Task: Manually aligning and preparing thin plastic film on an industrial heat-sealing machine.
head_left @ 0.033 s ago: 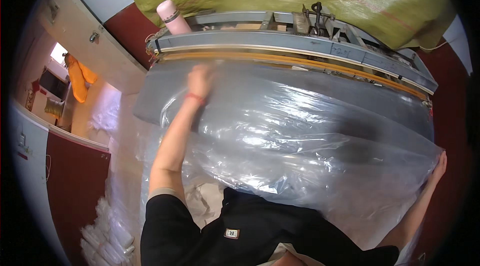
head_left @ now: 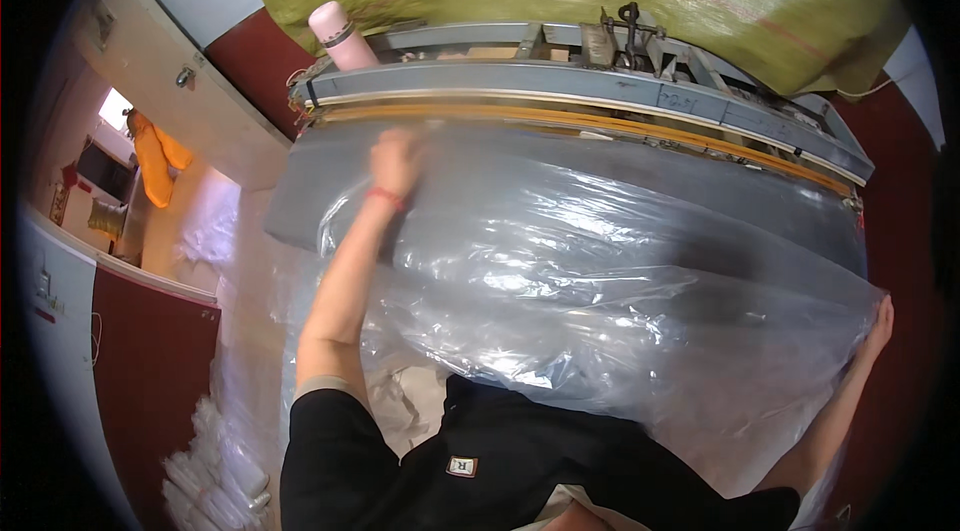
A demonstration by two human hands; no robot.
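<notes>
Head view: left hand (head_left: 395, 163) lies flat, fingers extended, pressing the clear plastic sheet (head_left: 610, 271) near the far edge of the grey table (head_left: 300, 201), just before the sealing bar (head_left: 600, 116). Right hand (head_left: 880, 323) grips the sheet's right edge, fingers closed on it. A pink bottle (head_left: 340, 36) stands behind the bar

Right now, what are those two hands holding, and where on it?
A big clear plastic bag. The left hand presses its far edge by the sealing machine; the right hand grips its right side edge.
</notes>
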